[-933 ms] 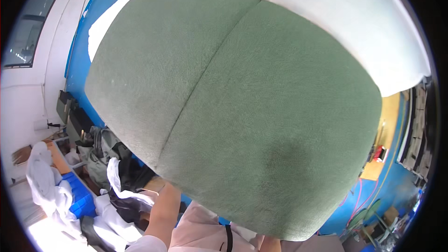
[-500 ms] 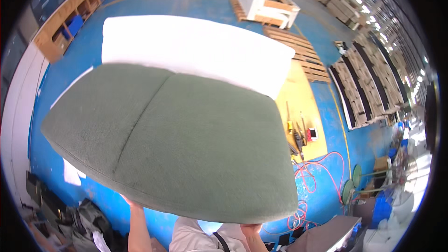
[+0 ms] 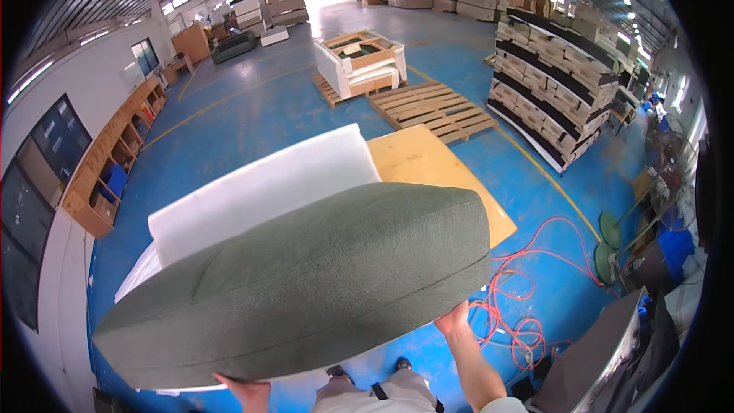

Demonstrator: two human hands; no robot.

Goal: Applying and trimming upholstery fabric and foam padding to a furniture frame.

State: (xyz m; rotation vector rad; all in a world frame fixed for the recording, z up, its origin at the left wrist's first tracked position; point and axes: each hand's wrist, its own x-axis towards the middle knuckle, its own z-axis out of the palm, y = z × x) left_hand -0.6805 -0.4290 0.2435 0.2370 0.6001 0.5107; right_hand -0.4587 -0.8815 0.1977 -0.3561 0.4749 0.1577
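We hold up a big green fabric cushion (image 3: pixel 306 291), long and puffy, with both our hands. Our right hand (image 3: pixel 454 318) presses up against the lower right edge of the cushion, and its fingers tuck under the cloth, so we cannot tell how tight that grip is. Our left hand (image 3: pixel 246 390) reaches up under the bottom edge of the cushion, near the middle. Only part of it shows, and its grip is hidden too. The cushion is up in the air in front of us, tilted, with its right end higher than its left end. A seam runs along its length.

Just behind the cushion lies a thick white foam slab (image 3: pixel 267 187), also long. Beyond that a flat yellow wooden board (image 3: pixel 428 164) lies on the blue floor (image 3: pixel 252 118).

A tangle of red cable (image 3: pixel 527 291) lies on the floor by our right arm. Farther off we see bare wooden pallets (image 3: pixel 432 107) and a wooden frame wrapped in white (image 3: pixel 359 57). Tall stacks of brown cardboard boxes (image 3: pixel 558 84) stand to the right. Wooden shelves (image 3: pixel 115 160) run along the left wall.
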